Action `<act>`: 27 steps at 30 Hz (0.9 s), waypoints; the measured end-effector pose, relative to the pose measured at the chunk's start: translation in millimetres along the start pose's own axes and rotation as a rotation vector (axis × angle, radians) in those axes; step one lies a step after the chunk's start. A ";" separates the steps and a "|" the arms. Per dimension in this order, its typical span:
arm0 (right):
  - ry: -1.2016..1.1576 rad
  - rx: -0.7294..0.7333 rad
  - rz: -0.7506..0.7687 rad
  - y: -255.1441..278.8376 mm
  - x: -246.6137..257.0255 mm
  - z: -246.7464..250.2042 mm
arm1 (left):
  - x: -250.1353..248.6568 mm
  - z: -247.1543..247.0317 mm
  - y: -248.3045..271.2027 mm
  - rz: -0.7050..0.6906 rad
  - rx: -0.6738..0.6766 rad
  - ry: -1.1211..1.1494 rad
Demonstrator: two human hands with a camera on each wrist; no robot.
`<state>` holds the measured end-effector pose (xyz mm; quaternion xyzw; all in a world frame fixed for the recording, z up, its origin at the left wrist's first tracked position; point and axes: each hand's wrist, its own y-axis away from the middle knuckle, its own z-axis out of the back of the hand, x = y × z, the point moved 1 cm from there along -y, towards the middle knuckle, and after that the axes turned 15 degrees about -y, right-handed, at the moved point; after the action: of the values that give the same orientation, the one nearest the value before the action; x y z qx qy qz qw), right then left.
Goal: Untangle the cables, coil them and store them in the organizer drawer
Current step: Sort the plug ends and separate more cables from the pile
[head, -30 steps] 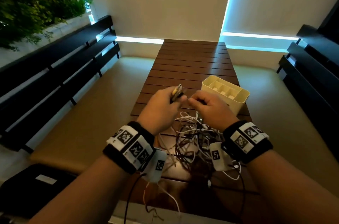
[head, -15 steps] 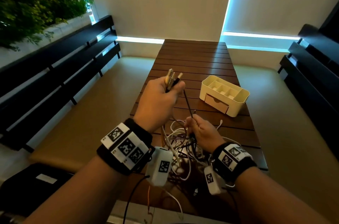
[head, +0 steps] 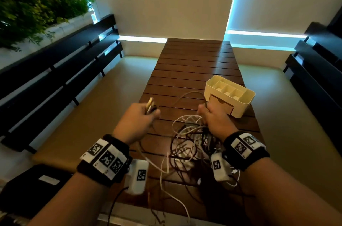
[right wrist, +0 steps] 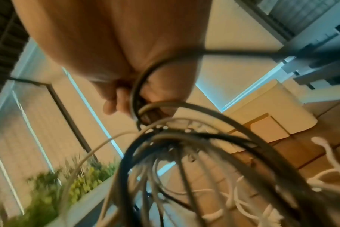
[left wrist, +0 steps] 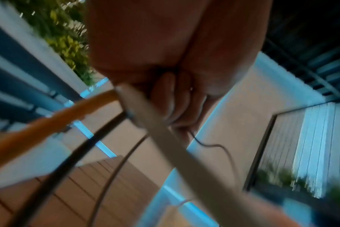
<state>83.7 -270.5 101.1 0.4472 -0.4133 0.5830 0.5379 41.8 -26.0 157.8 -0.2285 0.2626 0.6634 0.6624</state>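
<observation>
Plug ends (head: 150, 104) were gripped in the left hand (head: 137, 121); strands of the cable tangle (head: 188, 144), lying between both hands, were clutched by the right hand (head: 215, 120).

Left hand (head: 137, 117), right hand (head: 214, 118): 2 clenched fists.

slatted wooden table (head: 194, 63), dark benches (head: 55, 70), green plants (head: 33, 3)

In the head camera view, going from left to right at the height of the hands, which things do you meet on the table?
Left hand gripping cable plugs → tangled cables → right hand gripping cables → cream organizer with its drawer.
</observation>
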 end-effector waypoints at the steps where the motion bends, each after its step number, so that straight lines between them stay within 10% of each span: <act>1: -0.110 -0.015 0.005 0.7 7.9 3.5 | 8.0 -3.5 -1.2 0.026 0.057 -0.145; 7: -0.034 0.106 0.078 2.4 30.8 -1.1 | -31.8 -3.2 3.9 -0.163 -0.261 -0.091; 15: -0.034 0.112 0.191 7.7 37.3 -10.5 | -59.5 -35.4 -21.6 -0.231 0.095 -0.279; 27: 0.189 0.129 -0.159 16.4 -15.7 -21.1 | -53.2 -23.2 -29.0 -0.197 -0.008 -0.116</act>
<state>66.0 -255.5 80.5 0.4553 -0.2860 0.6033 0.5890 70.7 -81.9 173.6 -0.2170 0.1978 0.6082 0.7375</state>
